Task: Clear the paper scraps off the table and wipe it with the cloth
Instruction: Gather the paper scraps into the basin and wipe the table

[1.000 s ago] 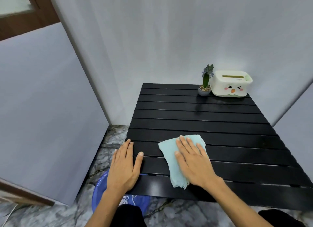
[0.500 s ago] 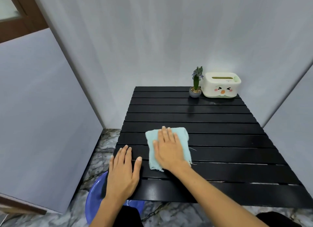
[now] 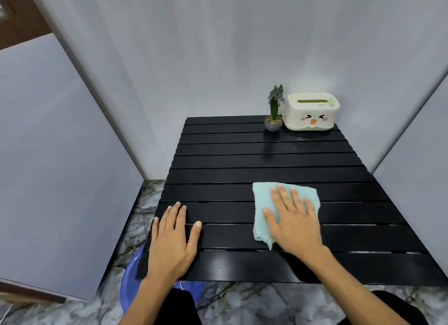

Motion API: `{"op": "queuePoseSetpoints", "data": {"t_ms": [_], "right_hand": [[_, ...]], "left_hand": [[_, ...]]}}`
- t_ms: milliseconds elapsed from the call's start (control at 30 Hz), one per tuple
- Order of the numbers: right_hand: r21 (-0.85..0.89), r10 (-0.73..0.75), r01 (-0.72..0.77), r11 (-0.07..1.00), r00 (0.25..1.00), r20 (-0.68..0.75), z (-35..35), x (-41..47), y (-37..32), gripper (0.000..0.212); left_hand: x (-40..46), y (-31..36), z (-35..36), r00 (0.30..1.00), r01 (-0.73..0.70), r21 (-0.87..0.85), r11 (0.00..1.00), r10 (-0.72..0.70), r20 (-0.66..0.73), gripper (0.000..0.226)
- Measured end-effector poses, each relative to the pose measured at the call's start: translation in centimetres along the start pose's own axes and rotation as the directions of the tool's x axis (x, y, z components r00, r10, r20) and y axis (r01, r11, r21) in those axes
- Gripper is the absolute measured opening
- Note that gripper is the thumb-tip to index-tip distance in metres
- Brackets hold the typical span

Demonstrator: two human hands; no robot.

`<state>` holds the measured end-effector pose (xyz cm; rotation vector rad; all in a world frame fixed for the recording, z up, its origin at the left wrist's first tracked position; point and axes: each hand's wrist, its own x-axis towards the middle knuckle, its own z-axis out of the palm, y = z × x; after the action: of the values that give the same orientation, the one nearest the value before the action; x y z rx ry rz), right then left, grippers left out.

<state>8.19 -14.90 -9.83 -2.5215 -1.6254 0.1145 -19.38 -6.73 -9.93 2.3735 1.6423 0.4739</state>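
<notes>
- The cloth is one light blue-green piece, soft and a little fuzzy, with an uneven, frayed near corner.
- It lies flat on the black slatted counter, under the right hand.
- The grip of the right hand is apart: the fingers are spread and the palm presses on the cloth.
- The left hand lies flat on the near left corner of the counter, well apart from the cloth; its grip is also apart and holds nothing.
- Far beyond the right hand stand one small potted plant and, just beside it, one white tissue box with a cartoon face.
- One blue basin is on the floor below the left hand, partly hidden.
</notes>
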Motion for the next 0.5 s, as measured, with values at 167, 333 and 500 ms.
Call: {"op": "queuePoseSetpoints", "data": {"t_ms": [167, 333, 500], "right_hand": [[0.032, 0.160, -0.160, 0.987, 0.987, 0.012, -0.3, 3.7, 0.3, 0.070], [0.063, -0.005, 0.001, 0.998, 0.998, 0.058, 0.3, 5.5, -5.0, 0.067], [0.078, -0.273, 0.267, 0.961, 0.957, 0.098, 0.7, 3.3, -7.7, 0.062]], "left_hand": [[0.0, 0.1, 0.2, 1.000, -0.001, 0.033, 0.999, 0.001, -0.009, 0.081], [0.0, 0.2, 0.2, 1.000, -0.004, 0.059, 0.998, 0.004, -0.006, 0.080], [0.2, 0.2, 0.0, 1.000, -0.005, 0.071, 0.997, 0.004, 0.012, 0.080]]}}
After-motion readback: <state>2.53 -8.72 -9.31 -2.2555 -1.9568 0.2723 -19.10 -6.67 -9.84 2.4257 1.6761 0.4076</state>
